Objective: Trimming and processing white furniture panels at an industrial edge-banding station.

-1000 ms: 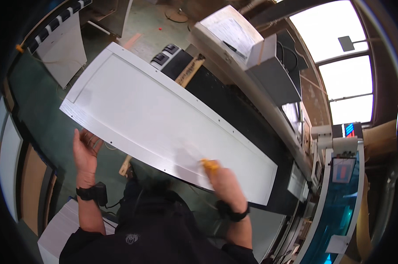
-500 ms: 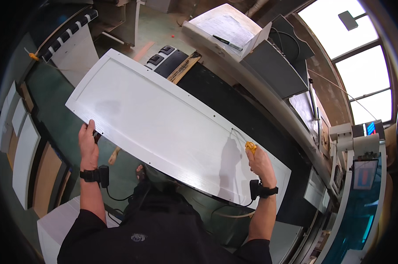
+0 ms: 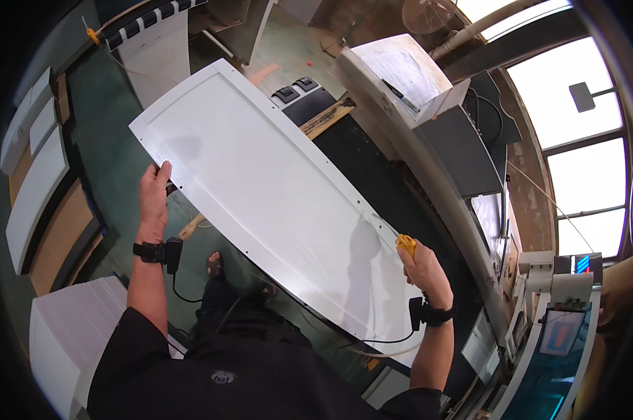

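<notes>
A long white panel (image 3: 260, 182) with a raised border and small holes along its edges spans the view diagonally. My left hand (image 3: 155, 190) is closed round its near-left edge, thumb on top. My right hand (image 3: 426, 269) grips a yellow air blow gun (image 3: 406, 243) above the panel's right part. The gun's thin nozzle points toward the panel's far long edge. Most of the gun's handle is hidden in the hand. A pale hose trails below the right wrist.
Under the panel runs a black conveyor belt (image 3: 372, 164) beside a long metal rail (image 3: 407, 133). Papers and a pen (image 3: 400, 95) lie on a machine top. White panels (image 3: 40, 203) are stacked at left, with more (image 3: 78, 329) at lower left. A teal-covered machine (image 3: 551, 371) stands at right.
The view has shifted, so the panel sits differently in the picture. The blow gun's nozzle has moved from over the panel's inner face toward its far edge. Both hands keep their hold.
</notes>
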### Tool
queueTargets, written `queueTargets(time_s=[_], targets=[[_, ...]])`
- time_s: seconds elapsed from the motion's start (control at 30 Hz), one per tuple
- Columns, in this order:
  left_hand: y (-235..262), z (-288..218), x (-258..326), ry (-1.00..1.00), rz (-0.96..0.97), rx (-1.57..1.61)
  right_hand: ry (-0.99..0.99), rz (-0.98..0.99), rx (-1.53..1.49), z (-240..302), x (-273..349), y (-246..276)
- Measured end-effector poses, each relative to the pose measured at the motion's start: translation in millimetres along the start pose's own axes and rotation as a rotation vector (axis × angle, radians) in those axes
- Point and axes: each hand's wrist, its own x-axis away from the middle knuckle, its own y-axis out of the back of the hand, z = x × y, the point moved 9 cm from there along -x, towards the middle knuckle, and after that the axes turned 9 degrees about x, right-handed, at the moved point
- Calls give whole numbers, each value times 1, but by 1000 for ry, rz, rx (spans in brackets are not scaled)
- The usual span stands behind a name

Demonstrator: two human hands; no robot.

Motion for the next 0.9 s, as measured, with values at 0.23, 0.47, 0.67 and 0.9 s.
queueTargets(time_s=[0.23,0.47,0.67,0.9], targets=[[-8,-3,0,44,71,28,12,18,-40,42,-31,0],[-5,8,0,92,97,68,44,-7,6,44,-36,1],[-5,15,5,177,88,156,185,-23,-124,117,4,-16],[31,3,37,310,86,165,609,25,-644,313,61,-70]])
